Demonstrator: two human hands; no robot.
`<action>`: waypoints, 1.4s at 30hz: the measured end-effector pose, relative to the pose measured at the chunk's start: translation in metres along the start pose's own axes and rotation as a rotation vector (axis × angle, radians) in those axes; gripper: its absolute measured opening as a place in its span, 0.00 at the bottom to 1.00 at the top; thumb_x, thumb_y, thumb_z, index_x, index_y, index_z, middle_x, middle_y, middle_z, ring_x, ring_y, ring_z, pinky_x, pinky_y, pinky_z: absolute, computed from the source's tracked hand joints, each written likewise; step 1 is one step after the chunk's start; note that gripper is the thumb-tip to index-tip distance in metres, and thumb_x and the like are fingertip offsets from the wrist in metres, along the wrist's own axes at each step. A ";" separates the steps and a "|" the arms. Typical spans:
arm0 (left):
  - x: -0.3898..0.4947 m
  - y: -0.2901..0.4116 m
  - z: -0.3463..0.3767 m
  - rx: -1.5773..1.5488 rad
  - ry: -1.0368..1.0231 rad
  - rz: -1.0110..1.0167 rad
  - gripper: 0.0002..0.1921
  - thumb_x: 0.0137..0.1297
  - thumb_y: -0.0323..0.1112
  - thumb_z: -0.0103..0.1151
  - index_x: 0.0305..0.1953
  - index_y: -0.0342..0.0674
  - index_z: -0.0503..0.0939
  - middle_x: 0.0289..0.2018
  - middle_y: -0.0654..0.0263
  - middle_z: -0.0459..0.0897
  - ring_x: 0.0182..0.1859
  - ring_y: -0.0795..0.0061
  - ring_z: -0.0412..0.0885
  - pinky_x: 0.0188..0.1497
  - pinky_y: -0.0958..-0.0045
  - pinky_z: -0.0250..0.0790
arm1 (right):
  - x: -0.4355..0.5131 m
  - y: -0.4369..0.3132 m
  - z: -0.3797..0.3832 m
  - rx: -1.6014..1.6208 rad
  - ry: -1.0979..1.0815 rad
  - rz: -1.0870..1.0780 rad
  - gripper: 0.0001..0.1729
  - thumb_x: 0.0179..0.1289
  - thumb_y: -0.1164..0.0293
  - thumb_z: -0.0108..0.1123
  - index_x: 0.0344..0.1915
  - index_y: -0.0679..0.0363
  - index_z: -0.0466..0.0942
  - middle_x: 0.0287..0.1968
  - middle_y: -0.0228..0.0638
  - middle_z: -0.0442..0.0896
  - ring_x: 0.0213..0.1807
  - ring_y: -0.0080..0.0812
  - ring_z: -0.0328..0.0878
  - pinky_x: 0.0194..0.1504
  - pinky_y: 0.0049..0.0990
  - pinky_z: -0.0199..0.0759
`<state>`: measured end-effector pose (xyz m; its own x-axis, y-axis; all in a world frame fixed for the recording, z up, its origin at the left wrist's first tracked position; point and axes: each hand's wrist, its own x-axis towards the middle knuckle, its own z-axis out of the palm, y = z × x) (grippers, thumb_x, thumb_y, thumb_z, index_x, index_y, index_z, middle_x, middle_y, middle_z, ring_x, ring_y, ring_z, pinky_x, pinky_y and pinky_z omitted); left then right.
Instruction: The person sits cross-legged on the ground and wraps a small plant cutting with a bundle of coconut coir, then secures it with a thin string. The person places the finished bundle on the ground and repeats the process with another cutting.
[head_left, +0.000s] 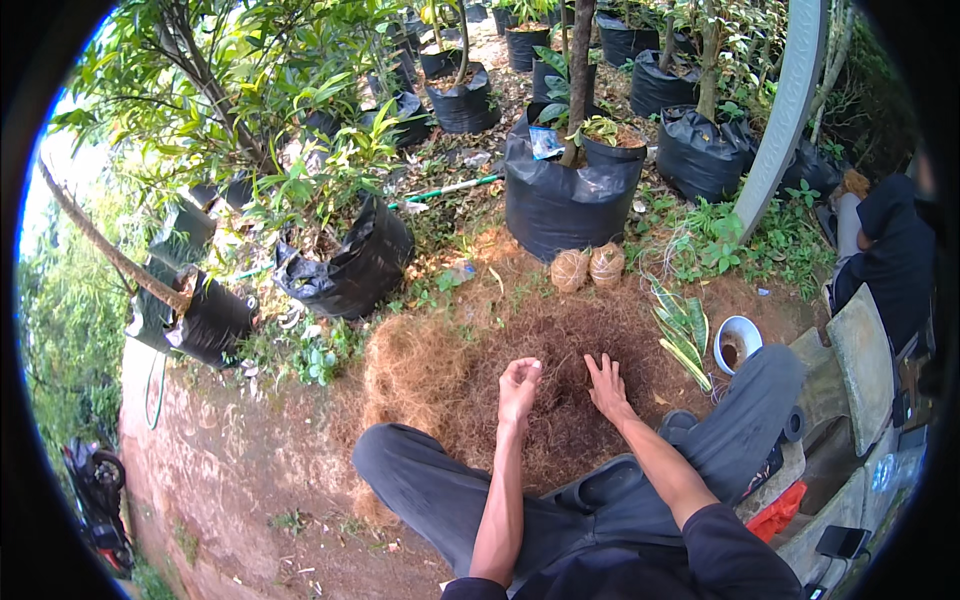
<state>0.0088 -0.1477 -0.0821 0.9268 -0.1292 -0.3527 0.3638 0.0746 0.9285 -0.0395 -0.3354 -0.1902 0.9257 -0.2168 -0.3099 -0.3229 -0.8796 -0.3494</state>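
Observation:
Dark brown fibre (559, 341), apparently coconut coir mixed with soil, lies heaped on the ground between my legs. Over this heap my left hand (519, 391) is raised with its fingers curled; whether it pinches any strands is not clear. My right hand (609, 388) touches the heap with its fingers apart. Lighter tan fibre (412, 367) forms a loose mound on the left. Beyond the heap, two string-wound fibre balls (570, 270) sit side by side. Cut variegated snake plant leaves (684, 322) lie to the right, beside a white pot (737, 341) with brown matter inside.
A large black grow bag (566, 214) with a tree stands just past the balls. To the right are a grey pole (780, 120), another seated person (892, 255), stone slabs (862, 367), a red plastic bag (780, 511) and a phone (842, 541).

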 end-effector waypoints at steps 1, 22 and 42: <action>0.000 0.000 -0.001 0.003 0.001 0.007 0.13 0.65 0.38 0.60 0.46 0.38 0.77 0.32 0.72 0.79 0.33 0.85 0.74 0.32 0.82 0.67 | 0.001 0.002 0.000 0.051 0.039 -0.033 0.46 0.54 0.77 0.66 0.70 0.45 0.53 0.72 0.50 0.48 0.71 0.60 0.49 0.61 0.54 0.65; -0.003 0.005 -0.002 0.046 -0.016 -0.026 0.14 0.67 0.42 0.59 0.48 0.41 0.76 0.36 0.71 0.79 0.37 0.83 0.76 0.36 0.79 0.69 | 0.017 0.005 -0.041 0.345 0.221 -0.081 0.39 0.41 0.76 0.68 0.58 0.56 0.66 0.56 0.47 0.73 0.59 0.55 0.68 0.55 0.52 0.65; 0.002 0.007 -0.003 0.037 0.008 0.001 0.14 0.67 0.40 0.59 0.48 0.39 0.75 0.35 0.70 0.79 0.36 0.84 0.75 0.35 0.81 0.68 | 0.024 -0.001 -0.047 0.246 -0.107 -0.100 0.40 0.41 0.57 0.76 0.54 0.64 0.73 0.53 0.52 0.78 0.56 0.48 0.75 0.56 0.38 0.70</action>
<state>0.0130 -0.1446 -0.0766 0.9279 -0.1215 -0.3525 0.3592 0.0379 0.9325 -0.0081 -0.3597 -0.1554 0.9336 -0.0766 -0.3501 -0.2811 -0.7624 -0.5829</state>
